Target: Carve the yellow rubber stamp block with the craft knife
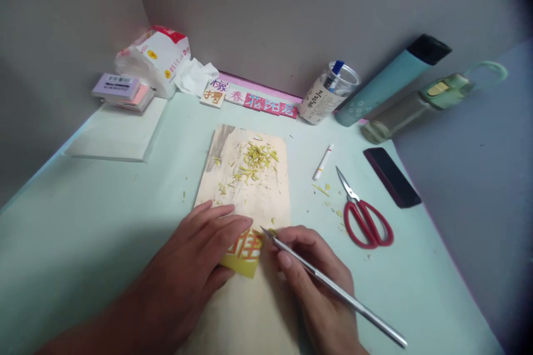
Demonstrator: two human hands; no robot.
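A yellow-green rubber carving block (pixel 239 265) with a red character on its top lies on a pale wooden board (pixel 258 213). My left hand (pixel 208 244) holds it from the left, with the index finger along its far edge and the thumb at its near left side. In my right hand (pixel 316 277) is a slim silver craft knife (pixel 333 287), gripped like a pen. Its blade tip points at the block's far right corner; whether it touches is too small to tell. Several yellow-green shavings (pixel 256 161) lie in a pile on the far part of the board.
Red-handled scissors (pixel 366 224), a white marker pen (pixel 323 162) and a black phone (pixel 392 177) lie at right. Behind stand a plastic jar (pixel 325 97), a blue tumbler (pixel 383 80) and a green bottle (pixel 416 108). Carved character blocks (pixel 254 101) and a tissue pack (pixel 160 58) are at the back.
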